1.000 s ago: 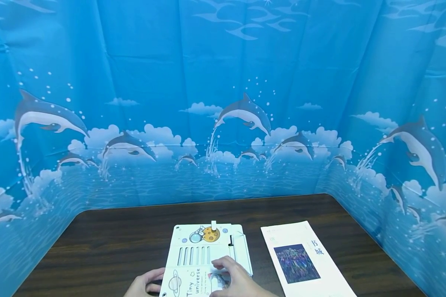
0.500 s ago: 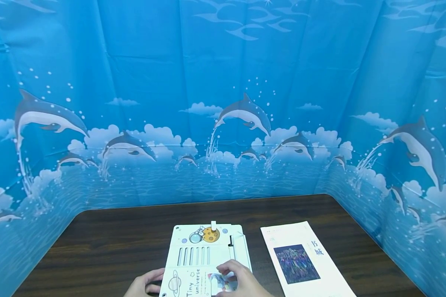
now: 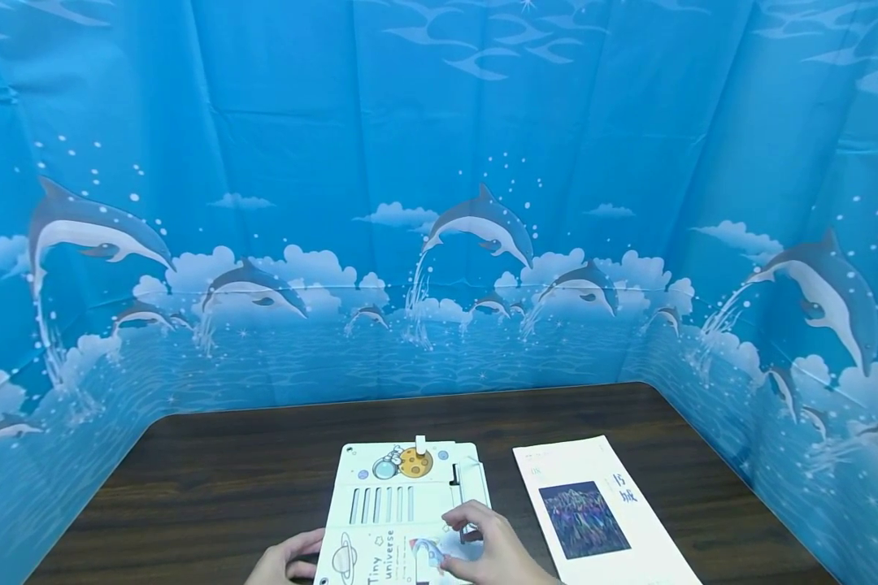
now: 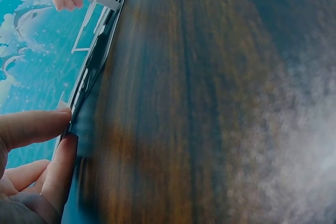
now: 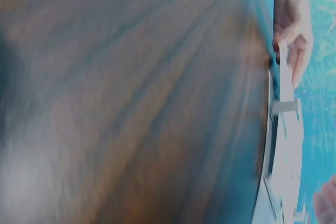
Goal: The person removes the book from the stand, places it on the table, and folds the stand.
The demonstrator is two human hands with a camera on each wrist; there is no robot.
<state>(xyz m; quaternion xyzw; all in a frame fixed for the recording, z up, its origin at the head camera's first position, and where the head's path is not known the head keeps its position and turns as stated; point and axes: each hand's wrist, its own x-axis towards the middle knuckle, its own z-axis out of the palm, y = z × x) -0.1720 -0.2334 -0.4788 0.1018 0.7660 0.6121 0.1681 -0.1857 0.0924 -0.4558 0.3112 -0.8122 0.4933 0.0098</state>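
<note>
A white folding book stand printed with a planet, an astronaut and "Tiny universe" lies on the table's near side. My left hand holds its lower left edge; in the left wrist view the thumb and finger pinch that edge. My right hand is over the stand's lower right part, beside the rocket print. Its thumb and index finger are curved and apart, with the printed panel showing between them. In the right wrist view its fingertips appear beside the stand, whose white bracket sticks out.
A white booklet with a dark picture lies to the right of the stand. The dark wooden table has a blue dolphin-print curtain around its back and sides. A small white clip sits at the stand's top edge.
My right hand has shifted a little to the right, uncovering more of the rocket print. The white tab seen over the print half a second ago no longer shows there. My left hand stays put.
</note>
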